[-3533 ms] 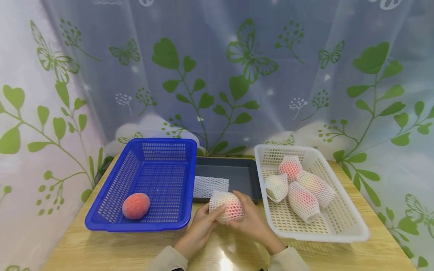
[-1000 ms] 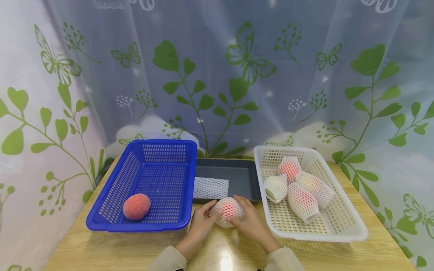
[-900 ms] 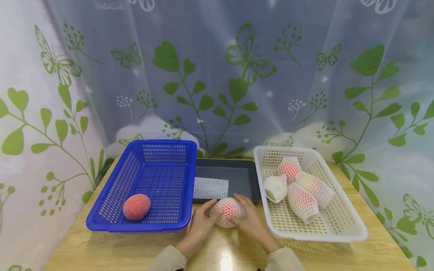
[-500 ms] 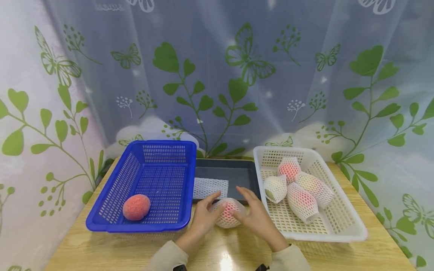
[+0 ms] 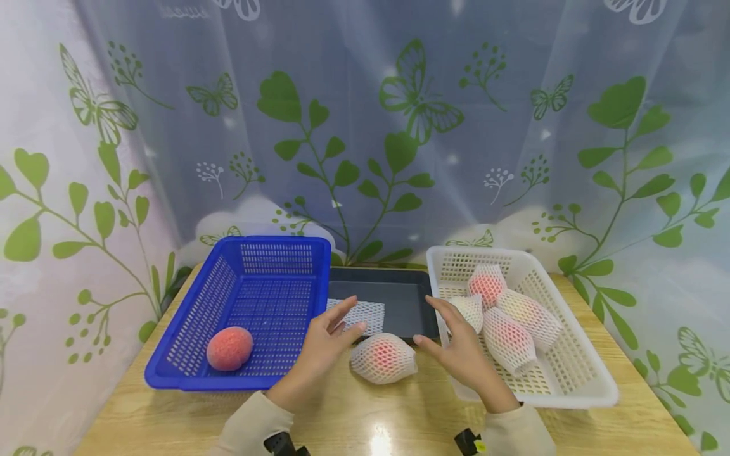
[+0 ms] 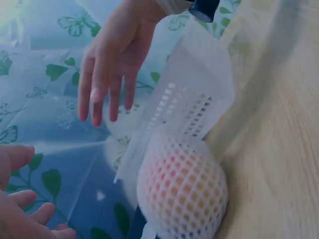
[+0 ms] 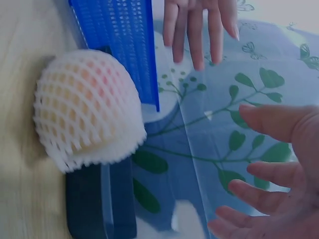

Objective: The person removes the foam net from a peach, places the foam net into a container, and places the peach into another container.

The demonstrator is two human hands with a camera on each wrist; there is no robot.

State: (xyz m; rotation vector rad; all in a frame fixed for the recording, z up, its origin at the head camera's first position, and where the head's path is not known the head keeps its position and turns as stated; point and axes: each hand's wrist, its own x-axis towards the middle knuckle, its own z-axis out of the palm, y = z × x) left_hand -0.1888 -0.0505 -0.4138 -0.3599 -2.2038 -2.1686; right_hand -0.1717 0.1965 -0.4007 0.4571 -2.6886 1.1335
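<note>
On the wooden table between the two hands lies a peach in a white foam net (image 5: 384, 359), its pink side showing through the mesh. My left hand (image 5: 324, 345) hovers to its left, fingers spread and touching nothing. To the right, my right hand (image 5: 459, 347) is apart from the fruit too, its fingers stretched out by the white basket's near left edge. In the left wrist view the netted peach (image 6: 182, 189) fills the lower middle. The right wrist view shows the same netted peach (image 7: 87, 107) with the net's frilled end towards the camera's lower right.
A blue basket (image 5: 239, 382) on the left holds one bare peach (image 5: 229, 348). The white basket (image 5: 570, 400) on the right contains several netted peaches (image 5: 510, 339). Behind the hands, a dark tray (image 5: 402, 294) carries a flat foam net (image 5: 365, 313). A patterned curtain hangs behind.
Both hands held the netted peach between them earlier and turned it. They have let go and drawn apart to left and right, leaving it on the table.
</note>
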